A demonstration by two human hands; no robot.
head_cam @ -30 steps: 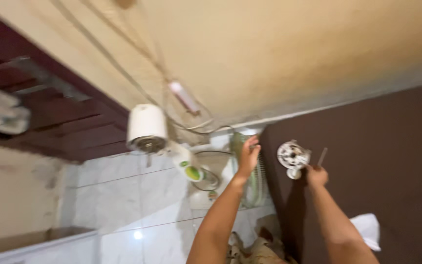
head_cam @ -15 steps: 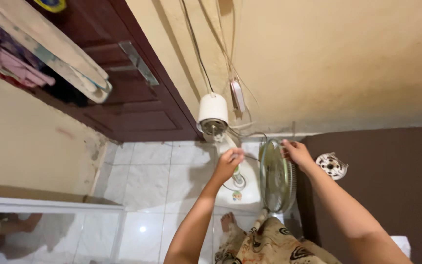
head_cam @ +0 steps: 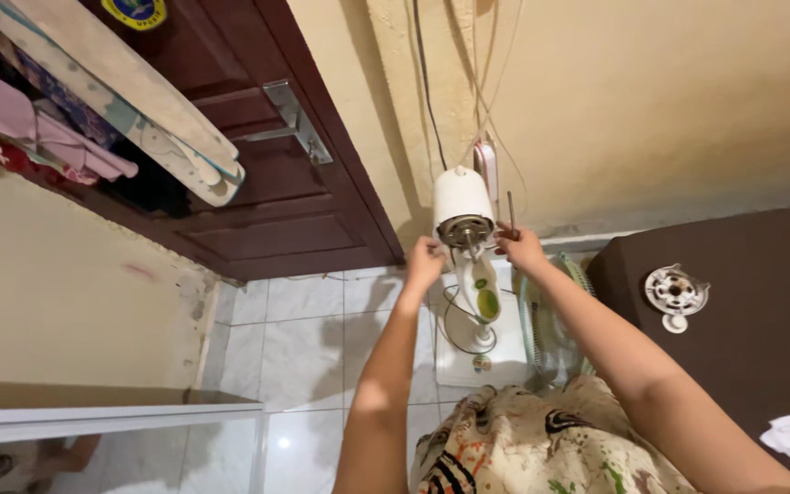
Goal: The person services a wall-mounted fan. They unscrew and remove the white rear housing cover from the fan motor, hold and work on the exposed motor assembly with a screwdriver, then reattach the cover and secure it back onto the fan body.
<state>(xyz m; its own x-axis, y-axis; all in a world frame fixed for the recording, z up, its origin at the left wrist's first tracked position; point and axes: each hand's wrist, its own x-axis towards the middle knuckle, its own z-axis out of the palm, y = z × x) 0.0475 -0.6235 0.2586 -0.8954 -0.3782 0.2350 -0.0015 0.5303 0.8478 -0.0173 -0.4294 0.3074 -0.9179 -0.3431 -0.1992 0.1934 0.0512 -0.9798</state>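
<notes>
Fan motor housing (head_cam: 462, 203) steadied at its rim by left hand (head_cam: 424, 263), fingers closed; thin rod (head_cam: 510, 212) pinched in right hand (head_cam: 521, 247), kept clear of shaft.

left hand (head_cam: 425, 259): arm outstretched, fingers curled | right hand (head_cam: 520, 248): arm outstretched, fingers closed in a grip
</notes>
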